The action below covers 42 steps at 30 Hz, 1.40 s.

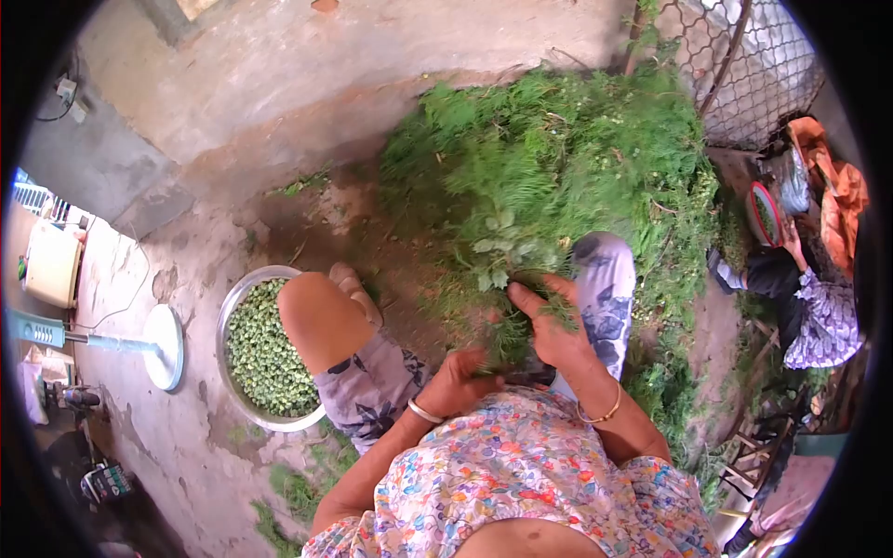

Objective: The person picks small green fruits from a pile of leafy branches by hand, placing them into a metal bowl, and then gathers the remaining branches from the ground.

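Note:
My right hand (556, 325) is closed around a green sprig (502, 256) with pale broad leaves and feathery foliage, held over my lap between my knees. Just to its left, my left hand (458, 383) is curled near the sprig's lower end; its fingers are closed and whatever they hold is hidden. Beyond both hands lies a large heap of feathery green plants (567, 158). By my left knee stands a metal basin (223, 349) full of small round green pods (270, 358).
A pedestal fan (164, 347) lies in view at the left. At the far right sits another person (823, 316) beside a red-rimmed basin (765, 214). A wall (307, 84) and wire mesh (753, 65) border the heap. Loose greens (298, 488) lie on the floor.

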Motion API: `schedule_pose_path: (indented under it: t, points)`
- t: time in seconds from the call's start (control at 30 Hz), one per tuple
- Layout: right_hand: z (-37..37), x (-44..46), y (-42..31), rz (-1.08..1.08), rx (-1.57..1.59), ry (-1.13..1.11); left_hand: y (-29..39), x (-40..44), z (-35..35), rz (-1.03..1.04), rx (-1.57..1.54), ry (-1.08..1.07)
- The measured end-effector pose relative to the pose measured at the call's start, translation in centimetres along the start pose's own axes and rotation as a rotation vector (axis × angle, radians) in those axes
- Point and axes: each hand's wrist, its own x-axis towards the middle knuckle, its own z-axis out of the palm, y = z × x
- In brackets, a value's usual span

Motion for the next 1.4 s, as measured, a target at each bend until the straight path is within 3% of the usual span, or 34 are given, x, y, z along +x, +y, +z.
schedule_pose_path:
  t: [0.03, 0.1, 0.13, 0.17, 0.2, 0.23, 0.27, 0.33, 0.37, 0.43, 0.53, 0.57, 0.67, 0.7, 0.77, 0.83, 0.9, 0.97, 1.03, 1.17, 1.23, 1.27, 1.37, 1.4]
  points:
    - [-0.1, 0.0, 0.5, -0.293, -0.416, 0.09, -0.7, 0.2, -0.2, -0.007, 0.011, 0.029]
    - [-0.1, -0.2, -0.5, -0.211, -0.407, -0.014, -2.7, 0.6, -1.5, -0.247, 0.315, 0.119]
    - [0.3, -0.1, 0.6, 0.029, -0.088, -0.012, -5.8, 1.1, -2.4, -0.156, 0.406, 0.156]
    - [0.3, -0.1, 2.4, 0.044, 0.02, -0.035, -8.8, 2.0, -2.2, -0.273, 0.33, 0.251]
    - [-1.1, 0.4, 8.5, 0.005, -0.167, 0.058, -10.6, 2.2, -2.1, -0.285, 0.595, 0.342]
    - [0.3, 0.1, 5.4, 0.51, 0.088, -0.057, -10.4, 3.0, -1.7, -0.458, 0.734, 0.285]
    - [-0.4, -1.1, 7.5, 0.5, 0.097, -0.13, -10.6, 2.9, -1.3, -0.409, 0.677, 0.286]
    - [-6.0, -2.4, 19.9, -0.132, -0.518, -0.286, -9.9, 2.6, -0.4, -0.312, 0.593, 0.228]
    - [-3.8, -1.8, 16.5, -0.135, -0.523, -0.326, -9.3, 3.3, -0.5, -0.277, 0.568, 0.177]
    - [-0.2, -3.2, 10.3, 0.706, 0.164, -0.019, -9.1, 3.3, 0.0, -0.307, 0.575, 0.18]
    - [-3.5, -0.6, 14.5, 0.806, 0.319, -0.077, -8.3, 3.3, 0.1, -0.268, 0.493, 0.253]
    - [-5.3, -0.3, 16.5, 0.802, 0.296, -0.071, -8.2, 3.7, 0.3, -0.25, 0.478, 0.304]
    - [-8.0, -0.4, 18.4, -0.479, -0.867, -0.464, -7.7, 4.0, 0.1, -0.222, 0.382, 0.352]
    - [-6.8, -0.8, 17.5, -0.469, -0.886, -0.44, -7.6, 4.0, -0.2, -0.21, 0.376, 0.325]
    - [-3.7, -1.7, 15.3, 0.475, 0.058, 0.054, -6.6, 4.0, -0.8, -0.361, 0.344, 0.254]
    - [-1.3, -2.9, 12.6, -0.006, -0.351, -0.121, -9.5, 4.8, -0.2, -0.249, 0.338, 0.335]
    - [0.6, -2.4, 10.9, 0.428, 0.19, 0.081, -10.4, 4.7, 0.0, -0.229, 0.307, 0.321]
    - [-1.2, -2.2, 15.3, 0.347, 0.043, 0.245, -9.7, 4.3, -0.3, -0.244, 0.328, 0.309]
    - [-1.2, -2.1, 13.8, 0.393, 0.078, 0.155, -9.6, 4.1, -0.4, -0.268, 0.289, 0.354]
    - [0.7, -3.0, 11.7, 0.291, 0.031, 0.378, -9.6, 3.7, -1.0, -0.183, 0.373, 0.4]
    - [0.5, -3.2, 11.6, 0.24, -0.001, 0.347, -10.8, 3.7, -1.1, -0.231, 0.063, 0.508]
    - [0.4, -3.4, 11.5, 0.242, 0.007, 0.36, -8.2, 3.6, -1.3, -0.341, -0.102, 0.524]
    - [-0.1, -3.7, 11.8, 0.142, 0.048, 0.27, -6.0, 3.4, -1.4, -0.277, -0.252, 0.574]
    - [-0.1, -3.6, 12.3, -0.027, -0.108, 0.3, -5.2, 3.4, -1.3, -0.264, -0.354, 0.574]
